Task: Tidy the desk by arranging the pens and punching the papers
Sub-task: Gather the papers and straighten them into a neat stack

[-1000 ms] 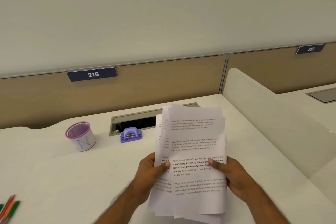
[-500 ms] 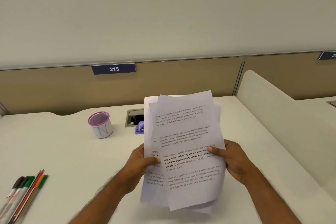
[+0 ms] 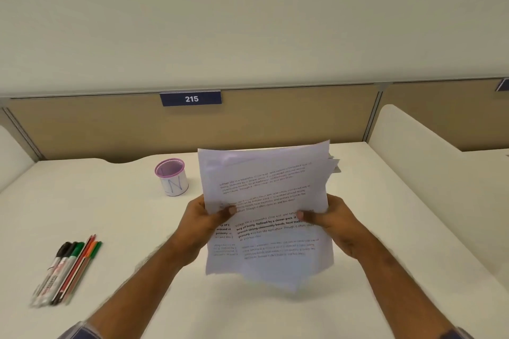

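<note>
A loose stack of printed papers (image 3: pixel 264 181) stands nearly upright above the middle of the white desk (image 3: pixel 110 217). My left hand (image 3: pixel 203 219) grips its left edge with the thumb on the front sheet. My right hand (image 3: pixel 334 224) grips the right edge the same way. The sheets are uneven at the bottom. Several pens and markers (image 3: pixel 67 270) lie side by side at the desk's front left. A white pen cup with a pink rim (image 3: pixel 172 180) stands behind the papers' left side. The hole punch is hidden behind the papers.
A tan partition with a blue plate reading 215 (image 3: pixel 191 98) closes the back of the desk. White side dividers rise at the right (image 3: pixel 429 162) and far left. A neighbouring desk lies beyond the right divider.
The view has swung left and down, bringing the pens fully into sight. The papers have been drawn together and now cover the purple hole punch and the cable slot.
</note>
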A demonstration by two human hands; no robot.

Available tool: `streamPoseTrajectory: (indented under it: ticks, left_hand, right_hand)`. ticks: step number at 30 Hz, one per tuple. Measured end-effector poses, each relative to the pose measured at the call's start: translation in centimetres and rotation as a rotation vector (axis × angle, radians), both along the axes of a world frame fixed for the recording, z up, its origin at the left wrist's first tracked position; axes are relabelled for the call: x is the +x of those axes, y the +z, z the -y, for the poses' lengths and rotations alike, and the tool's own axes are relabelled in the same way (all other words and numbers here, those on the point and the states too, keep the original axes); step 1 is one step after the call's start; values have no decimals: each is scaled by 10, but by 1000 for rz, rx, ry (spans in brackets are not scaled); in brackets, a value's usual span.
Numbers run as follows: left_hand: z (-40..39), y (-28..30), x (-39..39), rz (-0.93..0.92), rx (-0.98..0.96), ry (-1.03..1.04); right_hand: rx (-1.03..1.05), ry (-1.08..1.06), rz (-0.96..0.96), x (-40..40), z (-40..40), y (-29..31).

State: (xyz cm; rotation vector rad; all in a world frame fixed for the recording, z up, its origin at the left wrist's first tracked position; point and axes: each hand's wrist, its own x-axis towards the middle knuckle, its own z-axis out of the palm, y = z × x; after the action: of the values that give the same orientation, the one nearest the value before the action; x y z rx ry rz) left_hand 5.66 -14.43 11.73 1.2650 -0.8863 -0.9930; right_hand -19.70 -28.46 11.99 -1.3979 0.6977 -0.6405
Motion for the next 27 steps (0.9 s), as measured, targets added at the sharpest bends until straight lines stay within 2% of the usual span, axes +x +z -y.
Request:
streamPoseTrajectory:
  ticks: [9, 17, 27]
  left_hand:
    - [-22, 7, 12, 26, -63, 5]
    - [-37, 3, 10, 18, -113, -44]
    - [-38, -10, 2, 33, -4, -17]
  right_hand:
    - [-104, -162, 70, 10, -34, 14]
    - [-133, -220, 37, 9, -54, 15]
    - [-84, 2, -44, -1, -35, -7]
